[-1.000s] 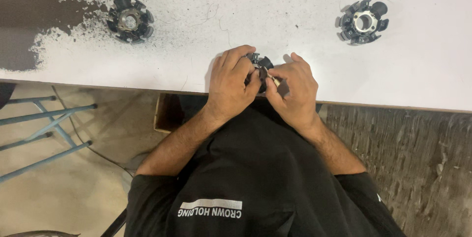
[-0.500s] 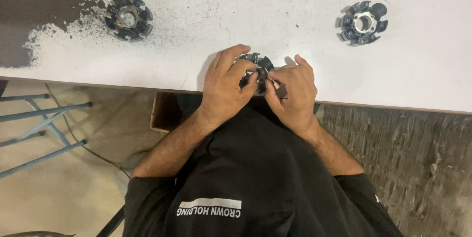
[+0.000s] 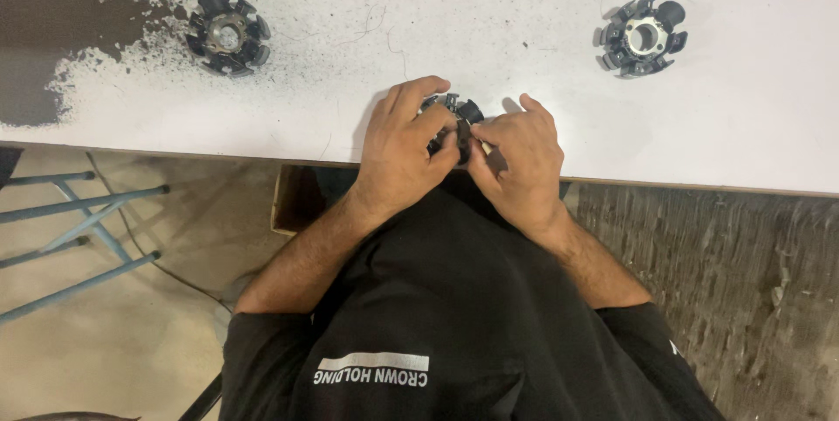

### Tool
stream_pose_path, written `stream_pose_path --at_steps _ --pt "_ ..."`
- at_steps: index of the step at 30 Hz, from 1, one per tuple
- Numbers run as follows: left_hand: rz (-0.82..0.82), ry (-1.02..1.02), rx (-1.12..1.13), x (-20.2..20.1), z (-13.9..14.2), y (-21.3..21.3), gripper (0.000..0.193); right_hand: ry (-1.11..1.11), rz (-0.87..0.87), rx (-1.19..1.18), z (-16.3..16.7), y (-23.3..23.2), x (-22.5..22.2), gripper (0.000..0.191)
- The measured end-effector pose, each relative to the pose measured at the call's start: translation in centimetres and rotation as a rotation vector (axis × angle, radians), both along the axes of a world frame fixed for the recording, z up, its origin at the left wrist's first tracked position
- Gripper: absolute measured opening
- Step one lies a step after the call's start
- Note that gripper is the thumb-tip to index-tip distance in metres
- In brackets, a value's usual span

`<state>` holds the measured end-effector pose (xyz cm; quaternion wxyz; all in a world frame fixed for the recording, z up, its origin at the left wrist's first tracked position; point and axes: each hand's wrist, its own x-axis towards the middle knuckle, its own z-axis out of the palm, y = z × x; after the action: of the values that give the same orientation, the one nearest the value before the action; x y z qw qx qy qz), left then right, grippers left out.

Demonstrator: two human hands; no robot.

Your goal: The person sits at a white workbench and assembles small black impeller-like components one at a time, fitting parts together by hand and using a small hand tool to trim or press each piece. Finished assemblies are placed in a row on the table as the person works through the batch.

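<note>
Hands unmoved: left hand [image 3: 404,148], right hand [image 3: 517,159] still gripping black stator [image 3: 456,115].

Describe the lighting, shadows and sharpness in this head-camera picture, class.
Head view: even, soft light on the white table, no glare; faint shadows beside the left hand, right hand and the two loose round dark parts; focus sharp throughout, though the held dark part is mostly hidden by fingers.

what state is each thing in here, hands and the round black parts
left hand: closed on the held black part
right hand: fingers pinching the same part
held black part: gripped between both hands at the table edge
left black part: lying flat, untouched
right black part: lying flat, untouched
white table: dusted with black specks at left
</note>
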<state>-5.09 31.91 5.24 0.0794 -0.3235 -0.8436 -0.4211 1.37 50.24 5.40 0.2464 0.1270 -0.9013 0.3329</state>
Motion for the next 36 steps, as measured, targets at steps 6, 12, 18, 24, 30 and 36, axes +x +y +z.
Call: stream_pose_path --at_steps 6,12,18,24,30,36 --pt "0.028 -0.015 0.020 0.2 0.0 0.5 0.015 -0.014 -0.006 -0.006 0.1 0.0 -0.3 0.025" --pt "0.051 0.012 0.016 -0.2 -1.1 0.8 0.015 -0.013 0.018 -0.116 -0.4 0.4 0.1 0.024" --pt "0.068 0.045 0.034 -0.1 -1.8 0.9 0.017 0.000 0.010 -0.089 -0.6 0.3 0.2 0.025" --pt "0.067 -0.021 0.103 0.3 -0.9 0.4 0.015 0.032 -0.022 -0.042 -0.6 0.1 0.4 0.027" --pt "0.082 0.006 0.005 0.4 -0.5 0.1 0.018 0.037 -0.034 -0.056 -1.1 -0.1 0.4 0.027" --pt "0.060 -0.039 0.072 0.0 -0.7 0.1 0.015 0.060 -0.036 0.009 -1.0 -0.3 0.3 0.029"
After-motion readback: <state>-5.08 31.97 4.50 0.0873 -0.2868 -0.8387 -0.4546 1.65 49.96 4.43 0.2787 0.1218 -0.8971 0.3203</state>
